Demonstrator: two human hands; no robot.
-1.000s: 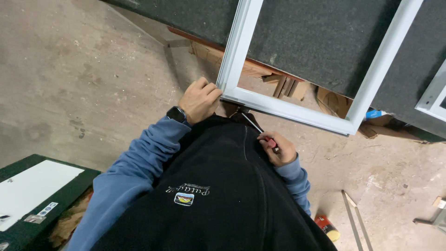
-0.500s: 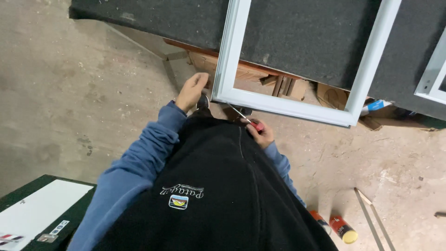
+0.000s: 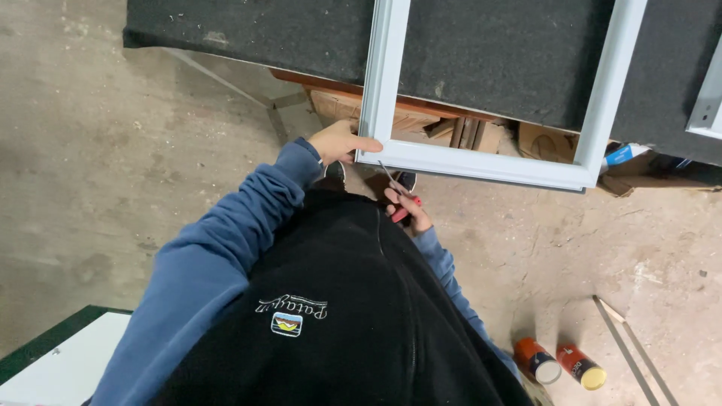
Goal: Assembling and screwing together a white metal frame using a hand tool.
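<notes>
A white window frame [image 3: 481, 162] lies on a dark felt-covered table [image 3: 481, 60] and juts over its near edge. My left hand [image 3: 340, 143] grips the frame's near left corner. My right hand [image 3: 404, 209] holds a red-handled screwdriver [image 3: 396, 188], with its metal shaft pointing up at the underside of the frame near that corner. My blue sleeves and black vest fill the lower middle of the view.
Two spray cans [image 3: 558, 364] stand on the concrete floor at lower right, beside thin metal strips [image 3: 628, 346]. Wood scraps and cardboard [image 3: 451, 131] sit under the table. A green-edged white panel [image 3: 60, 368] lies at lower left. Another frame piece [image 3: 707, 105] rests at far right.
The view has shifted, so the frame now sits higher and more centred. My left hand stays on the corner, and my right hand has kept the screwdriver up against the frame.
</notes>
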